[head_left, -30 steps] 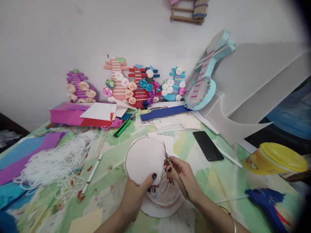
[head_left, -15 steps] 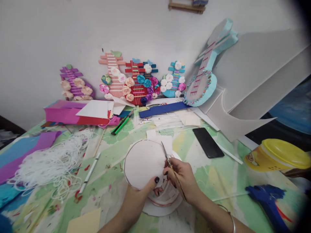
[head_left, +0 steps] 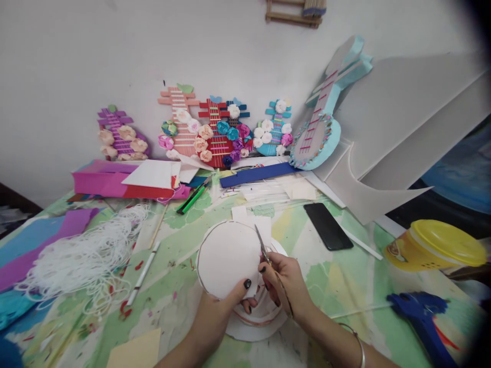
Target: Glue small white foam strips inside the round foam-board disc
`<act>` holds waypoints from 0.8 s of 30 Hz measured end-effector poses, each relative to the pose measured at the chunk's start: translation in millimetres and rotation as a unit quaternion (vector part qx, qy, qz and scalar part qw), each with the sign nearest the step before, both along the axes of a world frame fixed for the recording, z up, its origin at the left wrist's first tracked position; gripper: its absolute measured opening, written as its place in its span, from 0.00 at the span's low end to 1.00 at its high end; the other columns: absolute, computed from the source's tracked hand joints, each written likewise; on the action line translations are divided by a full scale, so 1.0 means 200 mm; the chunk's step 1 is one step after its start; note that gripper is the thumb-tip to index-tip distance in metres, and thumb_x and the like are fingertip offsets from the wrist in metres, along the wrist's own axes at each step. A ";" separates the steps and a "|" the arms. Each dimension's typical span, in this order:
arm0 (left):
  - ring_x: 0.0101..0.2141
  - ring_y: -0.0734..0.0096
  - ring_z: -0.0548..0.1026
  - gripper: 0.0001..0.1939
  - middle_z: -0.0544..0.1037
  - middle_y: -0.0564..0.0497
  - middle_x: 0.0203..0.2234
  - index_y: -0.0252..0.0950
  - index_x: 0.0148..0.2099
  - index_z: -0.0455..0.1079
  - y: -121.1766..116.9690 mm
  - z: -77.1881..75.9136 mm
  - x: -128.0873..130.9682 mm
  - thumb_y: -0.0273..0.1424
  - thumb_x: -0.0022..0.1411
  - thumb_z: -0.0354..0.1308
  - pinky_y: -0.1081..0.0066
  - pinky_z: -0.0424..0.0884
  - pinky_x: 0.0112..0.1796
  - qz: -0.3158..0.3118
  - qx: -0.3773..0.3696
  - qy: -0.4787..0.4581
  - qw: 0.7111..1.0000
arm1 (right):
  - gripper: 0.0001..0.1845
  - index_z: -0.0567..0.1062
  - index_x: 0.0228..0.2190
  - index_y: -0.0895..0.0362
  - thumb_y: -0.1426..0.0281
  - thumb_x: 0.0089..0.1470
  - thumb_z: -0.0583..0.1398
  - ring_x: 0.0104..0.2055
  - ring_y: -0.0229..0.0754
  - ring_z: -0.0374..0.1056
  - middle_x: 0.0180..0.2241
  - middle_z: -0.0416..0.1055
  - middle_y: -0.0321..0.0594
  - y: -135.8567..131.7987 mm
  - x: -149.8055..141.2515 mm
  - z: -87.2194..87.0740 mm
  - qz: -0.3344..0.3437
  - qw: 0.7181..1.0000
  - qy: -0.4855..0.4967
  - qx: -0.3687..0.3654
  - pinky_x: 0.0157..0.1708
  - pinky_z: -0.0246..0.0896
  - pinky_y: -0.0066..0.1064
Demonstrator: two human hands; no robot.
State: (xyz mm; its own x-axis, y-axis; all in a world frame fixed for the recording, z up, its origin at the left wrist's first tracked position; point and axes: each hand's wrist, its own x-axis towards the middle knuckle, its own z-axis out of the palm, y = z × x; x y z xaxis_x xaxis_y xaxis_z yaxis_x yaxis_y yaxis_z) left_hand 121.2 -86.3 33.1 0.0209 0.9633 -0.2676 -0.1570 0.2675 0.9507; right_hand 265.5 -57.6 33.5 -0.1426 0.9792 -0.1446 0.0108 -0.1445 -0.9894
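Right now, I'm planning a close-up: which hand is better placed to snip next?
Probably the right hand: it holds the scissors at the right edge of the disc, which the left hand grips.

Prob. craft wkshp — model lutes, cutter, cord

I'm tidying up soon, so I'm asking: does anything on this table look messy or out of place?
Yes. The white cord lies in a loose, seemingly tangled heap on the table's left side, not wound up. Small red scraps also litter the patterned tablecloth nearby.
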 end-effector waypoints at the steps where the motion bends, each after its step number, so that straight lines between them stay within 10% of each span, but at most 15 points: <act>1: 0.20 0.62 0.73 0.14 0.78 0.45 0.19 0.35 0.24 0.75 0.00 0.00 0.00 0.42 0.45 0.64 0.65 0.73 0.25 -0.003 0.002 0.007 1.000 | 0.22 0.64 0.21 0.57 0.51 0.45 0.60 0.11 0.28 0.46 0.10 0.52 0.25 0.00 0.00 -0.01 0.003 1.000 0.026 -0.007 0.10 0.41 0.22; 12: 0.17 0.62 0.72 0.14 0.73 0.46 0.12 0.38 0.16 0.72 -0.04 0.06 0.03 0.41 0.44 0.64 0.65 0.71 0.25 0.007 -0.002 0.028 1.000 | 0.26 0.60 0.18 0.56 0.48 0.40 0.61 0.09 0.26 0.44 0.10 0.50 0.24 0.02 0.01 0.03 0.009 0.996 0.078 -0.031 0.08 0.39 0.21; 24: 0.18 0.69 0.72 0.16 0.77 0.45 0.20 0.29 0.31 0.73 0.00 -0.03 -0.01 0.38 0.44 0.65 0.72 0.69 0.20 -0.037 -0.026 -0.078 0.996 | 0.26 0.58 0.16 0.57 0.50 0.43 0.61 0.08 0.25 0.42 0.09 0.50 0.24 0.01 0.02 0.03 0.036 0.985 0.166 -0.043 0.07 0.37 0.20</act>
